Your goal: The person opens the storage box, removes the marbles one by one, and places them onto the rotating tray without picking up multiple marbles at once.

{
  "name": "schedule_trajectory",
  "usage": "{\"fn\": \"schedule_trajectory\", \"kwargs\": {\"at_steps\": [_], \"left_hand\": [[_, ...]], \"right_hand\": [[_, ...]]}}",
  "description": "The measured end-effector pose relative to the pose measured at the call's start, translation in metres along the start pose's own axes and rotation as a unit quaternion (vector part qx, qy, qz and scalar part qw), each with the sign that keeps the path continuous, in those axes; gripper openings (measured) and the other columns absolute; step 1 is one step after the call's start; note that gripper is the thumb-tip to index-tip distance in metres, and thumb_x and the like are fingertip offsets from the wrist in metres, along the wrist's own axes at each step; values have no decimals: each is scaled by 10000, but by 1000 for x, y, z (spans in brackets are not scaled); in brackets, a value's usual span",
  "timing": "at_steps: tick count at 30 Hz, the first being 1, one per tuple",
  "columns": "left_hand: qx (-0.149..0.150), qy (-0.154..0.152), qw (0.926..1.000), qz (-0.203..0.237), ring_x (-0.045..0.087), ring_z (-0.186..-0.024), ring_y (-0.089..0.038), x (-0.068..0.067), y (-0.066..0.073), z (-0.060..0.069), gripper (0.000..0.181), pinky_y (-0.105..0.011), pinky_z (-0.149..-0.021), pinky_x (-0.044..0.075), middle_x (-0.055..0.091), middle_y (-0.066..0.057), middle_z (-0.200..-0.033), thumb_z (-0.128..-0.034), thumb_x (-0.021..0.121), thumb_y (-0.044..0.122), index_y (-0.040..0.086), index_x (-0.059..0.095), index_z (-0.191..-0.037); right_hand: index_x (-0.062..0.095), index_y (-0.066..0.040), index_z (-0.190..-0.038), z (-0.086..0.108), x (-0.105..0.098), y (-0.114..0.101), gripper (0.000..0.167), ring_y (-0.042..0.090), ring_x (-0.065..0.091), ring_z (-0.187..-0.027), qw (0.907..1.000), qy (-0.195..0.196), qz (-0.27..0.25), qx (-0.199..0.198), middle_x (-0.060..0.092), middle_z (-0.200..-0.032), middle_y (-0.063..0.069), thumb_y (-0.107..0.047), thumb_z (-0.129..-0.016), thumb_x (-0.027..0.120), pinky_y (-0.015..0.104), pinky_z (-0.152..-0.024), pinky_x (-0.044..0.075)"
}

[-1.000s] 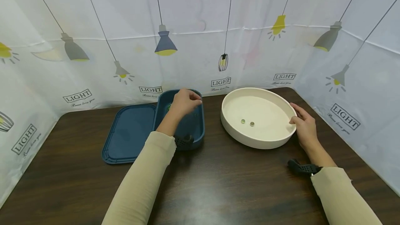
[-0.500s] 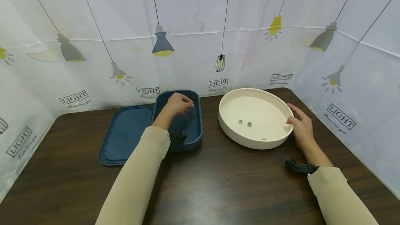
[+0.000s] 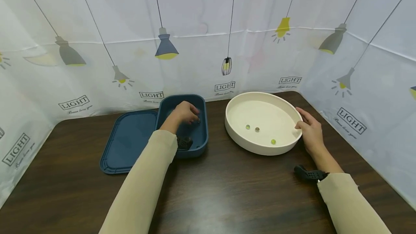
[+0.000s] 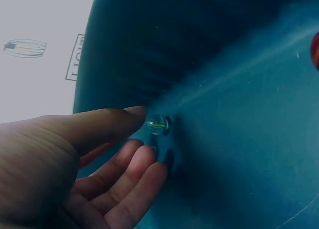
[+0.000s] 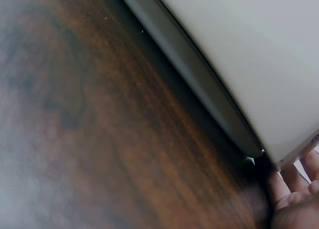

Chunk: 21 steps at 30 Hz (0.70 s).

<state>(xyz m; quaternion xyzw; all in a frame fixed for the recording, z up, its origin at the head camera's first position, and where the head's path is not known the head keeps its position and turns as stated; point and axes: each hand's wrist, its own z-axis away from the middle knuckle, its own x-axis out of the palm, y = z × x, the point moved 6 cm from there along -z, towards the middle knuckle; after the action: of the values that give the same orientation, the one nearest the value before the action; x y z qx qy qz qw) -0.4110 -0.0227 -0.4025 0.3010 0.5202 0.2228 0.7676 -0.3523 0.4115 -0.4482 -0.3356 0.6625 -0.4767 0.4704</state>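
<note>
My left hand (image 3: 184, 113) is down inside the dark blue box (image 3: 203, 129). In the left wrist view its thumb and loosely bent fingers lie beside a clear marble (image 4: 157, 124) with a yellow-green swirl. The thumb tip is very close to the marble; whether they touch I cannot tell. My right hand (image 3: 312, 133) grips the right rim of the round cream tray (image 3: 247, 145), thumb over the edge and fingers outside. Three marbles sit in this tray: a pale one (image 3: 248, 126), a brownish one (image 3: 257, 129) and a yellow-green one (image 3: 273, 142).
A dark blue lid (image 3: 130, 140) lies left of the box on the dark wooden table (image 3: 221, 190). Behind stands a white curtain (image 3: 195, 60) printed with lamps. Part of a red round thing (image 4: 316, 50) shows at the left wrist view's edge.
A third marble has appeared in the cream tray and shifted slightly off its front wall. My left hand has lowered into the box. The right hand keeps its grip on the rim.
</note>
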Motion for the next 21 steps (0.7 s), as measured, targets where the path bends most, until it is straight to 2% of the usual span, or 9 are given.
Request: {"fn": "schedule_trajectory", "kwargs": {"at_steps": [8,11,15,21], "left_hand": [[-107,-207,9997,-99,654,-926,-193,10,-7,-8,304,-314,-875,598,663,-175,-1240,-936,693,53,16,692,-1238],[-162,-198,9996,-96,664,-904,-191,14,-9,-13,284,-306,-848,604,670,-173,-1228,-931,698,44,17,705,-1213],[-158,-109,9996,-225,686,-877,-198,15,-7,-16,222,-306,-816,610,688,-168,-1194,-930,695,40,15,731,-1148],[-68,-13,9991,-415,685,-869,-190,10,1,-13,144,-294,-780,604,716,-133,-1110,-949,688,89,23,766,-1050]], "right_hand": [[417,-136,-1552,2,2,1,747,239,376,-1493,10000,-35,63,32,356,-1633,110,55,-831,452,34,-942,399],[417,-145,-1553,3,2,1,746,244,383,-1490,9999,-31,122,26,359,-1633,108,49,-833,449,53,-965,405],[415,-135,-1553,3,2,0,739,261,394,-1482,9999,-42,116,-34,360,-1631,118,45,-837,444,29,-926,411],[419,-123,-1550,3,0,-3,733,270,413,-1465,9999,-5,135,-41,370,-1626,122,39,-836,448,22,-896,413]]}}
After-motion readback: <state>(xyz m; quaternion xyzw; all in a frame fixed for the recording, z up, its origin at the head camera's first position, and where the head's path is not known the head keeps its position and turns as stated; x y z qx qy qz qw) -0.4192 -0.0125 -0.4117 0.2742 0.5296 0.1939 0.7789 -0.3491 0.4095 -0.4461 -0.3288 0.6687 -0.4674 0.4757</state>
